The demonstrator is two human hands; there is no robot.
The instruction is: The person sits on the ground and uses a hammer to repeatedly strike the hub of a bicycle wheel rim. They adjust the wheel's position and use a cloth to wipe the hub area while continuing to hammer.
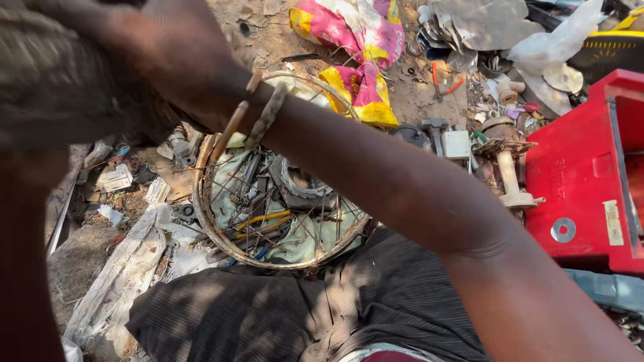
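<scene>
Wheel rim (209, 221), rusty and spoked, lies flat on the ground below the raised right hand (176, 57), just beyond the knees. Inside its ring: grey tyre piece (300, 188), yellow-handled pliers (263, 219), cloth scraps. Red plastic crate (582, 175) sits well right of the forearm. Pink-yellow sack (352, 40) lies beyond the arm. Right hand is lifted near the camera, bracelets (258, 114) on its wrist; its grip cannot be made out. Left hand unseen.
</scene>
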